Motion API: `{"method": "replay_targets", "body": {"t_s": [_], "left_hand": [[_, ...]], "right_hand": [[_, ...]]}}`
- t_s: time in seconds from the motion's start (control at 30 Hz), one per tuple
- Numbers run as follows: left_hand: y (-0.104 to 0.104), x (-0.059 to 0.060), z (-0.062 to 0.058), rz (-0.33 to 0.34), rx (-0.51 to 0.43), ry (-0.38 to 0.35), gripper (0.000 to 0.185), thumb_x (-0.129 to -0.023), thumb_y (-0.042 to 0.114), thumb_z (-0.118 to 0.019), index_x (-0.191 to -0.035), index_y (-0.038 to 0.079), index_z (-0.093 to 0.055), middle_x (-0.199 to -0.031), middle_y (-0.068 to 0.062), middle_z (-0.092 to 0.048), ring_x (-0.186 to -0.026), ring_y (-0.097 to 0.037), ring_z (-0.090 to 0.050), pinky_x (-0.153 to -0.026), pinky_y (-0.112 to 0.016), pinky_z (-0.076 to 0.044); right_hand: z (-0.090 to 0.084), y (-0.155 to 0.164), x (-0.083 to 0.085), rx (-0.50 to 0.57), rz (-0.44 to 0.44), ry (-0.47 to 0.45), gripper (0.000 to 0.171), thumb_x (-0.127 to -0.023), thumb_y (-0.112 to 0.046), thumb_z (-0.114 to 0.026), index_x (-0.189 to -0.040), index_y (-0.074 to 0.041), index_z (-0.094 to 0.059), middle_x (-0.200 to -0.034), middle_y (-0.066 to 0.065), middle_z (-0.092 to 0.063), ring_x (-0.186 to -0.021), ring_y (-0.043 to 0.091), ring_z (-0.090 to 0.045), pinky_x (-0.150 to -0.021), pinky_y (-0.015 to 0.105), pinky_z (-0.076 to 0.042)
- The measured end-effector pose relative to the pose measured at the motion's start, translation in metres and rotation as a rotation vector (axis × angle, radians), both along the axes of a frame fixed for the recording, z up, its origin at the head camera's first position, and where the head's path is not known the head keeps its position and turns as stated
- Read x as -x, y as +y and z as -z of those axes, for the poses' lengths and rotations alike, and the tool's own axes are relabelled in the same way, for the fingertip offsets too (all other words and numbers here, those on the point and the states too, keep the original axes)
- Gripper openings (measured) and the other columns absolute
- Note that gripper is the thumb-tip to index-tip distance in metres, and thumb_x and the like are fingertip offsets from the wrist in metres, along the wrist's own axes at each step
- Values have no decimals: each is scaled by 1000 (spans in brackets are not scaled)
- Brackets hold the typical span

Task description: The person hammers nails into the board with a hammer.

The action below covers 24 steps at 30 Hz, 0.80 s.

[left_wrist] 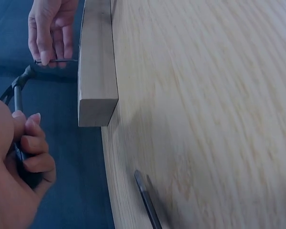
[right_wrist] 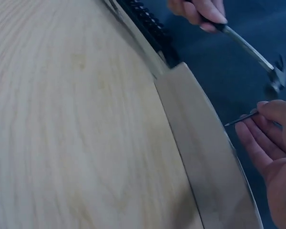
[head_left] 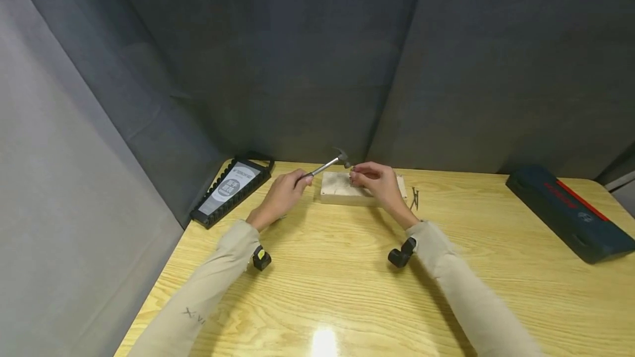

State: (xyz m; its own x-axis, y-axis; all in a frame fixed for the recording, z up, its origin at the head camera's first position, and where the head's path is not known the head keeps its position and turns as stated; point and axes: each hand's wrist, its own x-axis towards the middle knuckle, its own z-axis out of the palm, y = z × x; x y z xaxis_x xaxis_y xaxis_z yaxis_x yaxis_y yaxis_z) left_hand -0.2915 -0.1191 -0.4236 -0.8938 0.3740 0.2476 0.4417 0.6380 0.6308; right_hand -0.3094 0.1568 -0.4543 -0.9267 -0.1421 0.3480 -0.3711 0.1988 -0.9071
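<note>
My left hand (head_left: 283, 197) grips a claw hammer (head_left: 324, 167) by its dark handle, fingers curled round it. The hammer's head (right_wrist: 275, 78) hangs in the air close to the nail's head end. Between thumb and fingertips my right hand (head_left: 379, 183) pinches a thin nail (right_wrist: 241, 119). The nail stands upright over the pale wooden block (head_left: 342, 197), its point right at the block's top face. That block lies flat near the table's back edge, and the right hand hides part of its top.
Several loose nails (head_left: 415, 198) lie right of the block. A dark metal rod (left_wrist: 145, 198) lies on the table (head_left: 317, 280) near my left hand. A black wrench rack (head_left: 230, 189) is at back left, a dark case with a red strip (head_left: 570, 211) at right. Grey curtain (head_left: 297, 70) hangs behind.
</note>
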Motion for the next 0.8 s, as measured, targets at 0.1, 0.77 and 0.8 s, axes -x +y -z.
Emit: {"method": "replay_targets", "body": {"t_s": [0.1, 0.77, 0.8], "left_hand": [[-2, 0, -2, 4, 10, 26, 28, -113, 25, -50, -108, 4, -69, -71, -2, -50, -56, -14, -37, -57, -29, -33], [-1, 4, -33, -28, 41, 327, 22, -111, 22, -55, -104, 5, -66, -76, -7, -58, -57, -19, -46, -56, -35, -39], [-2, 4, -31, -15, 93, 337, 22, -111, 21, -55, -104, 5, -67, -77, -7, -59, -57, -18, -47, -55, -35, -39]], "right_hand": [[1, -10, 1, -28, 11, 23, 20, -98, -6, -74, -114, 5, -75, -106, 25, -76, -88, 19, -76, -78, 18, -58], [14, -23, -1, 14, 30, 4, 23, -98, -8, -75, -117, 5, -74, -109, 22, -76, -98, 34, -75, -76, 15, -56], [14, -23, 0, 11, 32, 12, 23, -98, -8, -75, -117, 5, -74, -109, 22, -76, -98, 35, -75, -76, 15, -56]]}}
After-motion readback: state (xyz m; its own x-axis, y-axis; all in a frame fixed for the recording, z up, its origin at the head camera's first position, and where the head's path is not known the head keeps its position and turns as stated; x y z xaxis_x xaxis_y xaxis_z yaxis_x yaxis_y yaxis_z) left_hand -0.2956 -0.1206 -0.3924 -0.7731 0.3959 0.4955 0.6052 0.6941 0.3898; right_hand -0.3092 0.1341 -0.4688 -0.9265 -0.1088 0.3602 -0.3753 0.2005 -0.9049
